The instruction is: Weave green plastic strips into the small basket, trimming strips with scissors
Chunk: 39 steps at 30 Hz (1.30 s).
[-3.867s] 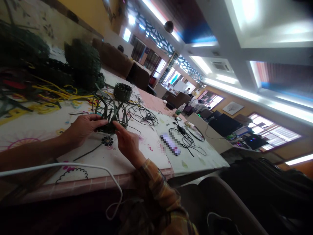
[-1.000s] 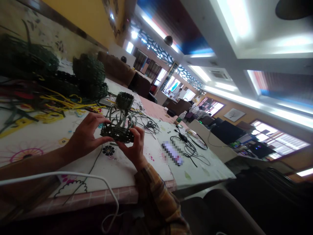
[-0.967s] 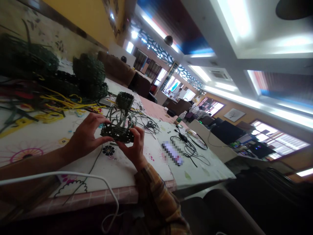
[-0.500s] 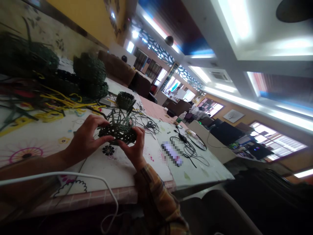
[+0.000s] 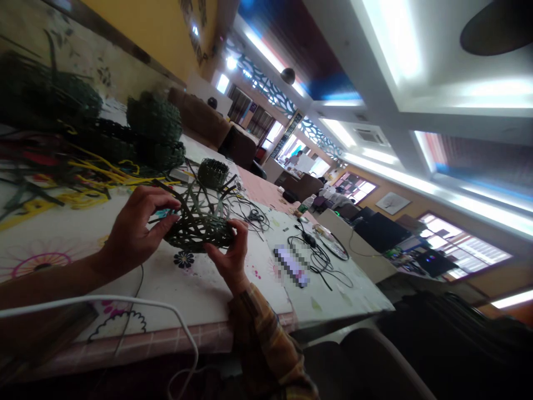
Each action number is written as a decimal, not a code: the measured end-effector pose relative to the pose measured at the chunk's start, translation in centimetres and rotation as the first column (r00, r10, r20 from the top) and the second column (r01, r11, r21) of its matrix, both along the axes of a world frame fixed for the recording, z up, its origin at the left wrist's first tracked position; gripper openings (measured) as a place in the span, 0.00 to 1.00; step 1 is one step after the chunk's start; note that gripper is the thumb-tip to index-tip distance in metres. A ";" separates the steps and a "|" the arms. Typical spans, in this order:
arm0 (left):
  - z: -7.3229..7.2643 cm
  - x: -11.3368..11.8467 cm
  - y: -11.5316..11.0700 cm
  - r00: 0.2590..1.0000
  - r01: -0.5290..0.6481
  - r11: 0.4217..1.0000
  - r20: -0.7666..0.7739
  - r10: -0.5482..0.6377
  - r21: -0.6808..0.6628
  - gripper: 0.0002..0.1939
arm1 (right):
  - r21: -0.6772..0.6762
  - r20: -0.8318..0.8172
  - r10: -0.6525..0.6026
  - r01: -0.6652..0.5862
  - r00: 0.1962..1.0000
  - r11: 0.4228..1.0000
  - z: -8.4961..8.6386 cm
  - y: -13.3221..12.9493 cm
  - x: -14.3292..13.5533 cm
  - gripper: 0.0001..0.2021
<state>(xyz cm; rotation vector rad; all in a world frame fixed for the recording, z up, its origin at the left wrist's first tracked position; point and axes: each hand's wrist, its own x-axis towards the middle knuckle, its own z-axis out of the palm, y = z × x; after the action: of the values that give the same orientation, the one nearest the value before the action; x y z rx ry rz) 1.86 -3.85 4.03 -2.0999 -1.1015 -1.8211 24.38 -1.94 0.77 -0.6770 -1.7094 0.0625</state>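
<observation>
A dark green, half-woven basket (image 5: 199, 230) of flat strips is held just above the table, its loose strip ends sticking up and outward. My left hand (image 5: 139, 228) is closed at the basket's left edge, thumb and fingers pinching near a strip there. On the other side my right hand (image 5: 231, 255) grips the basket's right edge, thumb in front and fingers around the side. Behind it stands a small dark woven basket (image 5: 213, 173). A black flower print (image 5: 184, 259) on the tablecloth shows just below the held basket.
Larger dark woven baskets (image 5: 154, 119) and yellow strips (image 5: 104, 173) crowd the left back. Thin dark strands (image 5: 254, 214) lie behind my right hand. A partly blurred-out phone-like object (image 5: 291, 265) and black cable (image 5: 318, 253) lie to the right. A white cable (image 5: 125, 300) crosses the foreground.
My left hand has shifted up and left along the basket's edge, its thumb off the lower front. The basket's strips now show more openly, while my right hand keeps its grip.
</observation>
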 end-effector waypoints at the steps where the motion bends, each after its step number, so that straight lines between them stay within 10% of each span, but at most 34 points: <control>1: 0.1 -0.1 0.1 1.000 -0.018 1.000 -0.002 0.018 -0.010 0.07 | 0.000 -0.008 0.011 -0.011 1.000 1.000 0.1 -0.1 0.0 0.30; 16: -1.0 0.3 0.3 0.997 0.064 0.981 -0.023 -0.069 -0.183 0.23 | 0.036 0.000 -0.066 0.066 0.998 0.997 -0.1 -0.1 -0.2 0.28; 39: -1.5 0.1 1.2 0.997 0.067 0.974 -0.015 -0.072 -0.215 0.21 | 0.296 0.143 -0.204 0.155 0.968 0.942 1.0 -0.2 0.1 0.32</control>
<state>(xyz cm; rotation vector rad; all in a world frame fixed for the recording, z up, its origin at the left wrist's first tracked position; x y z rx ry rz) 1.97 -2.69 2.50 -2.2991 -1.2858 -1.7742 24.43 -2.17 1.73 -0.6344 -1.7675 -0.3740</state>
